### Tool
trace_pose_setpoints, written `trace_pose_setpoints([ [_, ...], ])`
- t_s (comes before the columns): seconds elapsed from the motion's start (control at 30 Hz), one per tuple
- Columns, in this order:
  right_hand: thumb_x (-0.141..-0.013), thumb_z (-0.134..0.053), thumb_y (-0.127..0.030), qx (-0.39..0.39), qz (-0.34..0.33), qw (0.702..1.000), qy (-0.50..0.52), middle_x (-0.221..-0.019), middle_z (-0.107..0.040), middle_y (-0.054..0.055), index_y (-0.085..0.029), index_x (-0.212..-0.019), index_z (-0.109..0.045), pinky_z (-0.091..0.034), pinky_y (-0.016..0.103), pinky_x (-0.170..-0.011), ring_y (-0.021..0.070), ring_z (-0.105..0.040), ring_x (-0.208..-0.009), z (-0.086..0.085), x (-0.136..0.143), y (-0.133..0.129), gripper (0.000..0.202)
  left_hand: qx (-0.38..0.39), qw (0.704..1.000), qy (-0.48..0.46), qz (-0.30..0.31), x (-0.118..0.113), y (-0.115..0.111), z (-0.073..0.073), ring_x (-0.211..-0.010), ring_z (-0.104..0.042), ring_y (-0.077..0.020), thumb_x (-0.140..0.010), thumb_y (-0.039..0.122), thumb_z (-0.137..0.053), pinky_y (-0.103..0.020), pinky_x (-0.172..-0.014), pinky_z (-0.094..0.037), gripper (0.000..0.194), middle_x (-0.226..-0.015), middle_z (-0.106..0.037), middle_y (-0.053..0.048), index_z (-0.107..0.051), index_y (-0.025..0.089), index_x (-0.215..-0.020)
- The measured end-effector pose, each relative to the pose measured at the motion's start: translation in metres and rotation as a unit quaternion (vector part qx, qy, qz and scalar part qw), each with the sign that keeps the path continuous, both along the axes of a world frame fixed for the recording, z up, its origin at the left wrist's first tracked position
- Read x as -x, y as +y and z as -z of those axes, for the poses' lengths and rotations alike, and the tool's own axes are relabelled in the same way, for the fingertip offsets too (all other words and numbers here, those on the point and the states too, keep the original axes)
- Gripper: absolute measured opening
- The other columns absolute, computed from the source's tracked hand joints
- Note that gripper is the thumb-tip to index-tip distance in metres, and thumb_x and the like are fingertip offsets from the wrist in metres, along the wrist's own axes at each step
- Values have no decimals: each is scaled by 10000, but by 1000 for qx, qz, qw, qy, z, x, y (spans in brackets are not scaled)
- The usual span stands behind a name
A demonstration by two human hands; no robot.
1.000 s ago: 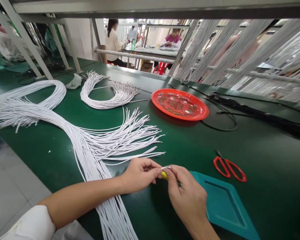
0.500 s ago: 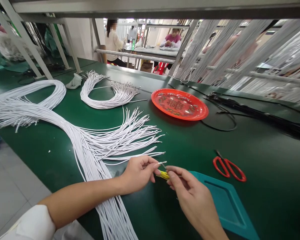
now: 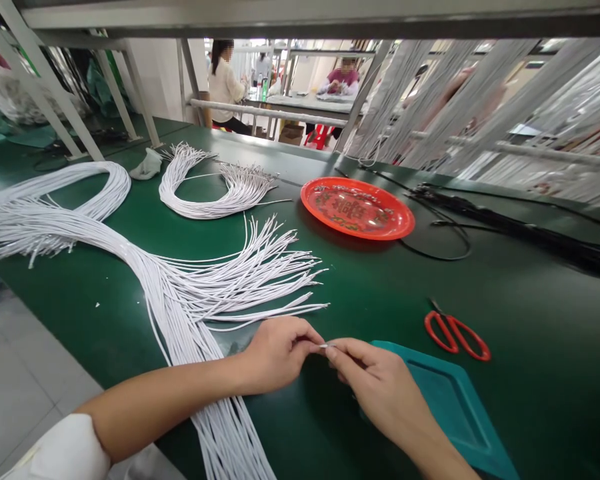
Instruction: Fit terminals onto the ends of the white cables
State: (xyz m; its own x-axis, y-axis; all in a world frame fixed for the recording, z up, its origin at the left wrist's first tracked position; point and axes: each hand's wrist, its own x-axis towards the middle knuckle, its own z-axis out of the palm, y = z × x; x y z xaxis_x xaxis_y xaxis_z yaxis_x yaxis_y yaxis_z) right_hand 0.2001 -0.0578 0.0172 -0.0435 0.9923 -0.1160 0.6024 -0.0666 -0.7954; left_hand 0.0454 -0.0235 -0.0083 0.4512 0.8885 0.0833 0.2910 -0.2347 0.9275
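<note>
My left hand (image 3: 280, 353) pinches a thin white cable, whose short white end (image 3: 324, 346) shows between the two hands. My right hand (image 3: 373, 377) is closed at that same end, thumb against index finger. The fingertips of both hands nearly meet. A large bundle of white cables (image 3: 175, 287) fans out behind my left hand and runs under my left forearm. The yellow object is not visible now. Beside and partly beneath my right hand lies a teal tray (image 3: 480, 427).
Red-handled scissors (image 3: 457, 333) lie right of the tray. Farther back are a red round plate (image 3: 357, 208), a curved white cable bundle (image 3: 200, 203) and black cables (image 3: 520, 227). A metal frame (image 3: 300, 17) crosses above the green table (image 3: 380, 287). Two people sit beyond.
The hands have come closer together, and my right fingers now close on the cable end. The yellow object seen between the hands before is now out of sight.
</note>
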Motion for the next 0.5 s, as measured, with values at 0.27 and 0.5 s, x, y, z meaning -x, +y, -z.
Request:
trace_pose_setpoints([
  [0.27,-591,-685,-381,262,75,864,424,-497,-468,-39,-137,-596,-584,-320,205,-389,43,-381,-376,-4,1,-3,265,178,967,-175,48,-1,3,-3,-669,-552,-108,-713,219,-590,-221,-649,-437,129,-721,-624,-46,-631,104,-754],
  [0.5,-641,-620,-502,153,149,935,284,-616,-582,8,-149,-805,-596,-399,235,-418,97,-507,-432,-1,4,-8,390,240,959,-151,2,-6,0,1,-391,-370,-21,-716,326,-599,-146,-377,-279,266,-529,-490,35,-580,94,-847],
])
